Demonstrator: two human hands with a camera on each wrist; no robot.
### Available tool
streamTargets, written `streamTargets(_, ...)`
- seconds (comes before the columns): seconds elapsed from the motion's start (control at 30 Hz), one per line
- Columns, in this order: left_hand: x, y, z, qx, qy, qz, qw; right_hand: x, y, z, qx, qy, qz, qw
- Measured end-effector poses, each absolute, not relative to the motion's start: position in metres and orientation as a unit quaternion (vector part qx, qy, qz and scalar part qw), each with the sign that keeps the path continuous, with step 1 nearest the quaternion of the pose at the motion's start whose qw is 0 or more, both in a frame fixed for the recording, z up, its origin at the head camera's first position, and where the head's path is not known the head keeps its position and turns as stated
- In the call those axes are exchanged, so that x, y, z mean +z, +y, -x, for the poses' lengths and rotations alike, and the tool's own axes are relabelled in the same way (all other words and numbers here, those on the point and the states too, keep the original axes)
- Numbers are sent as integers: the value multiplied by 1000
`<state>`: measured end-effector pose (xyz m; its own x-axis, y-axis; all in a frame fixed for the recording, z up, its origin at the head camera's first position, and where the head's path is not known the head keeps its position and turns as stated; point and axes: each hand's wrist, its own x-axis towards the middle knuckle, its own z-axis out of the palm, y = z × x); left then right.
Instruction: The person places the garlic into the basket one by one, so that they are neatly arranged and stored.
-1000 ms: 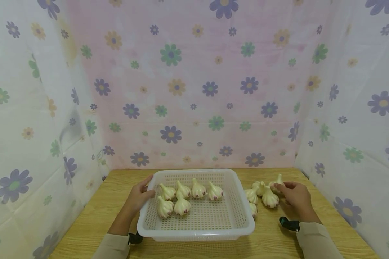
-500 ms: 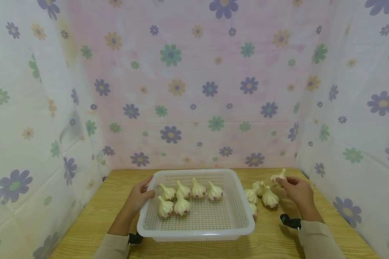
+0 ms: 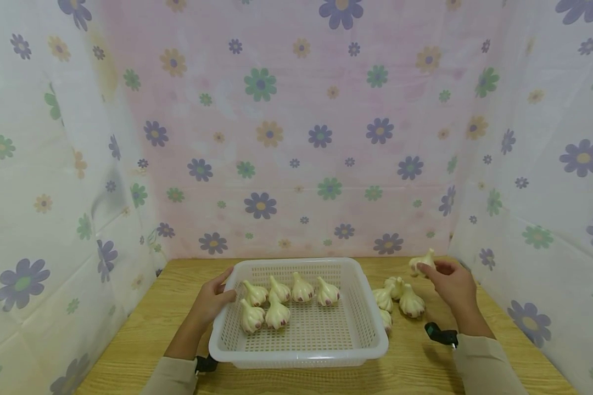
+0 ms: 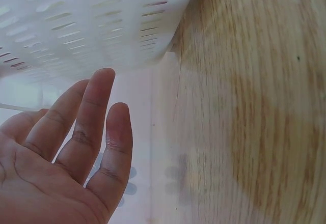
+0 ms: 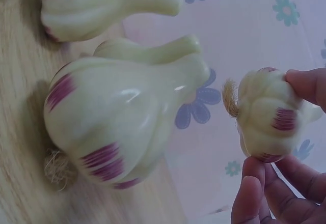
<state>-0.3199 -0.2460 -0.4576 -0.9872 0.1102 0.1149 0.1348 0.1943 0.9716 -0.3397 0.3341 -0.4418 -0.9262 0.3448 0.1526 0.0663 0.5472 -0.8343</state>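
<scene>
A white plastic basket [image 3: 298,357] stands on the wooden table, with several garlic bulbs [image 3: 278,316] lying in its left and back part. At its left rim my left hand [image 3: 211,299] holds the edge, thumb over the rim. In the left wrist view, the other fingers [image 4: 94,107] extend loosely beside the slotted wall. My right hand [image 3: 453,282] pinches a garlic bulb [image 3: 422,264] between thumb and fingers, raised off the table. In the right wrist view this bulb [image 5: 270,114] shows purple streaks and a tuft of roots.
More garlic bulbs [image 3: 412,302] lie clustered on the table, right beside the basket, some partly hidden behind its rim. Flower-patterned cloth [image 3: 301,181] encloses the back and both sides. A black strap piece [image 3: 441,333] juts from the right wrist.
My right hand has lifted the garlic bulb away from the cluster, upward and toward the back. The left hand and the basket stay where they were.
</scene>
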Motion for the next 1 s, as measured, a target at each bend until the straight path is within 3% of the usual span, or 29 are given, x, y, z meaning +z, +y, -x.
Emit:
streamTargets(0.37,-458,-246,321,-628,-775,72,10,-418,319,332,488,-852,124,142)
streamTargets(1.0,-458,-246,321,-632,-771,72,8,-384,295,312,469,-858,52,202)
